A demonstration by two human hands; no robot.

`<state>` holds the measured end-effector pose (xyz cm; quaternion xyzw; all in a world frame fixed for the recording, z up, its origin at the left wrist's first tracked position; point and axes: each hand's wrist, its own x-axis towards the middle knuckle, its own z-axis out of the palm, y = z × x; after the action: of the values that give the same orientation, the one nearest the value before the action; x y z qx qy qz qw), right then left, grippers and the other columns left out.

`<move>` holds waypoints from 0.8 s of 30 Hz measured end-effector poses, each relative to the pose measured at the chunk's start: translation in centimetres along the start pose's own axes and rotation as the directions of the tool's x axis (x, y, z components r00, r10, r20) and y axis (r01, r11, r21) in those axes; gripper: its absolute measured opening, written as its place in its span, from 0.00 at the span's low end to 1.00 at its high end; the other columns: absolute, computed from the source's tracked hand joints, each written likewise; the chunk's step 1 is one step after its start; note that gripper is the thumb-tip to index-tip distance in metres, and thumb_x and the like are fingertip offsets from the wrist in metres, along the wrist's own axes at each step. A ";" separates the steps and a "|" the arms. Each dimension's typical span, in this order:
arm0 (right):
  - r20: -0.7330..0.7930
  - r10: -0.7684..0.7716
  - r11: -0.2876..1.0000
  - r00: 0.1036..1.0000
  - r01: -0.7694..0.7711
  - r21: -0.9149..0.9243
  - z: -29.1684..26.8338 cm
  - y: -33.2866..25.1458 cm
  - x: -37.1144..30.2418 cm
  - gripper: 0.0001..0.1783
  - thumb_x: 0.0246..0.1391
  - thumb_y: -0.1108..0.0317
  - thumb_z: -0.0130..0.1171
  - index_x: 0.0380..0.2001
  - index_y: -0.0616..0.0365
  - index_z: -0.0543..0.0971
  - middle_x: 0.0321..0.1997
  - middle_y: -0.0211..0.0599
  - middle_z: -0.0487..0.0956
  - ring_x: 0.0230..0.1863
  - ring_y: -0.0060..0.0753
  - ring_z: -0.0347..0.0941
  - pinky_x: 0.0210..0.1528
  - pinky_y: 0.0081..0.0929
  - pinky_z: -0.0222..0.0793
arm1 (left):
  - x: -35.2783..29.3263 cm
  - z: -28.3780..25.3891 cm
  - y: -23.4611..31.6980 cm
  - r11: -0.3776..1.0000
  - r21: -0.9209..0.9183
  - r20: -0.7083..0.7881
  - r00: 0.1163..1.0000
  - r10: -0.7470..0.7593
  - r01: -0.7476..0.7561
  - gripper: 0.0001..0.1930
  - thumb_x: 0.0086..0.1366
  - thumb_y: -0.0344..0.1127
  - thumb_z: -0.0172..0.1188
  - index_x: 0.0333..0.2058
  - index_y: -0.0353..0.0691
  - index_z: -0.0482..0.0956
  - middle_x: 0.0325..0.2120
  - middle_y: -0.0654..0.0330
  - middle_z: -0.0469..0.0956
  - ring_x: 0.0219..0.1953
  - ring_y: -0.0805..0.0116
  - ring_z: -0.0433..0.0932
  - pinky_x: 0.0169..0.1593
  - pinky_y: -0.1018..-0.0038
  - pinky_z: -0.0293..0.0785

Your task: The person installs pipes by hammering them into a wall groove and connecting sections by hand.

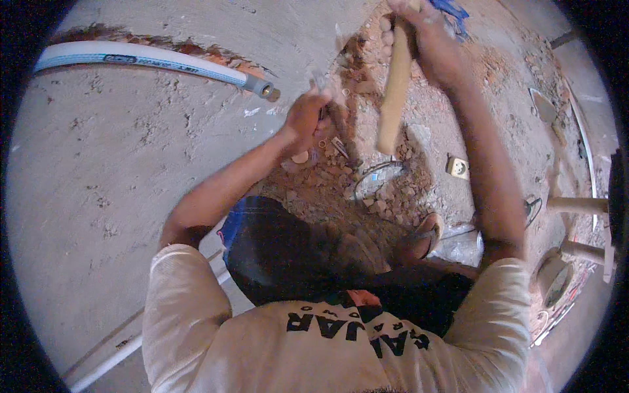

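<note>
My right hand (pixel 426 29), raised at the top and smeared by motion, is closed round a thick, pale wooden handle (pixel 396 92). The handle's loose end points down toward me; whatever sits at its other end is out of view. My left hand (pixel 304 121) is closed close to the grey plastered wall, beside its rough broken edge. A blurred greyish piece shows at its fingertips, too unclear to name. Left of that hand, a white pipe (pixel 157 57) with blue stripes lies along a chipped groove, ending in a grey fitting (pixel 257 86) with a brass threaded end.
Broken rubble (pixel 386 203) covers the ground below my hands. A pale electrical socket (pixel 457 167) lies to the right, near my forearm. My sandalled foot (pixel 429 234) is beside clear plastic (pixel 460 246). Wooden legs (pixel 576 205) stand at far right; blue material (pixel 452 14) lies beyond my right hand.
</note>
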<state>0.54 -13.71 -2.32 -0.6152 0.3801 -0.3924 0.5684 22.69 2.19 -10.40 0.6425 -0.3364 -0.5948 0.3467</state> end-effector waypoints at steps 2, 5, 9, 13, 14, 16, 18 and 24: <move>0.079 0.286 0.953 0.955 -0.276 -0.123 -0.4 -6.7 -0.5 0.22 0.66 0.46 0.46 0.27 0.51 0.74 0.21 0.24 0.70 0.22 0.19 0.62 0.27 0.21 0.60 | -0.7 0.2 3.2 0.954 -0.294 -0.023 0.997 -0.068 0.059 0.18 0.68 0.51 0.49 0.37 0.41 0.76 0.23 0.62 0.76 0.23 0.64 0.75 0.32 0.68 0.75; 0.150 -0.063 0.841 0.987 0.134 -0.524 -3.9 -0.7 -1.9 0.15 0.60 0.55 0.53 0.40 0.55 0.70 0.25 0.27 0.72 0.23 0.21 0.68 0.26 0.23 0.66 | 0.7 0.1 5.2 0.839 -0.542 -0.002 0.999 -0.051 0.041 0.19 0.71 0.48 0.46 0.32 0.40 0.76 0.21 0.60 0.76 0.20 0.66 0.74 0.25 0.72 0.73; 0.007 0.130 0.917 0.992 -0.117 -0.381 -3.0 4.5 -8.4 0.23 0.56 0.56 0.59 0.49 0.56 0.69 0.28 0.29 0.74 0.26 0.22 0.71 0.27 0.22 0.69 | 0.5 0.7 6.6 0.914 -0.405 -0.343 0.929 -0.138 -0.014 0.15 0.73 0.42 0.43 0.33 0.38 0.72 0.23 0.57 0.75 0.16 0.72 0.65 0.16 0.75 0.61; 0.180 0.234 0.959 0.955 -0.258 0.121 0.5 8.9 -11.9 0.34 0.53 0.56 0.65 0.58 0.59 0.67 0.49 0.44 0.71 0.49 0.42 0.68 0.48 0.38 0.68 | -0.4 2.9 5.0 0.813 -0.562 -0.472 0.866 -0.167 -0.150 0.12 0.73 0.40 0.42 0.33 0.40 0.67 0.23 0.59 0.72 0.15 0.74 0.59 0.14 0.77 0.55; 0.129 0.174 0.975 0.976 -0.189 0.118 2.3 10.7 -12.2 0.35 0.52 0.57 0.66 0.59 0.60 0.66 0.53 0.47 0.70 0.53 0.46 0.67 0.52 0.41 0.68 | -0.6 3.3 4.9 0.784 -0.589 -0.488 0.860 -0.150 -0.197 0.11 0.73 0.40 0.42 0.33 0.41 0.67 0.22 0.60 0.71 0.15 0.74 0.58 0.14 0.77 0.55; -0.058 -0.076 0.996 0.995 0.073 -0.044 5.1 13.7 -13.1 0.35 0.52 0.56 0.66 0.59 0.60 0.66 0.55 0.51 0.70 0.56 0.50 0.67 0.54 0.45 0.67 | -1.4 5.4 5.2 0.777 -0.578 -0.511 0.853 -0.106 -0.250 0.10 0.73 0.40 0.42 0.33 0.42 0.67 0.21 0.62 0.68 0.15 0.74 0.58 0.14 0.77 0.55; -0.073 -0.333 0.919 0.940 0.306 -0.247 6.2 12.5 -12.6 0.35 0.53 0.58 0.65 0.59 0.61 0.63 0.49 0.47 0.73 0.46 0.40 0.74 0.43 0.36 0.73 | -1.4 5.2 4.2 0.721 -0.587 -0.589 0.805 -0.067 -0.369 0.10 0.72 0.40 0.43 0.34 0.43 0.68 0.18 0.65 0.63 0.15 0.75 0.57 0.16 0.78 0.54; 0.297 0.075 0.899 0.952 -0.193 0.393 5.8 7.2 -10.5 0.37 0.56 0.66 0.62 0.62 0.63 0.55 0.38 0.42 0.78 0.29 0.27 0.79 0.30 0.27 0.79 | -1.3 2.7 2.3 0.609 -0.652 -0.583 0.812 -0.023 -0.451 0.09 0.70 0.37 0.45 0.36 0.40 0.71 0.22 0.64 0.71 0.15 0.76 0.58 0.16 0.77 0.55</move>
<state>1.46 -2.21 -10.32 -0.4998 0.2468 -0.3350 0.7597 19.86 1.92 -7.86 0.5249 -0.0185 -0.4261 0.7366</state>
